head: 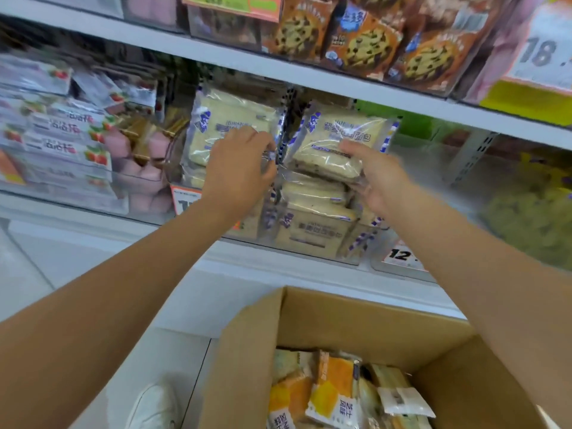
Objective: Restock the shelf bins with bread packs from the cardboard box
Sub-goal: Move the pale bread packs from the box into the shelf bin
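As left hand (240, 164) pinches one pack (232, 114), right hand (379, 179) grips second pack (353, 128)

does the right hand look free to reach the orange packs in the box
Probably not yet: the right hand is up at the shelf holding a white bread pack. The cardboard box is open-topped, so after letting go its way looks free.
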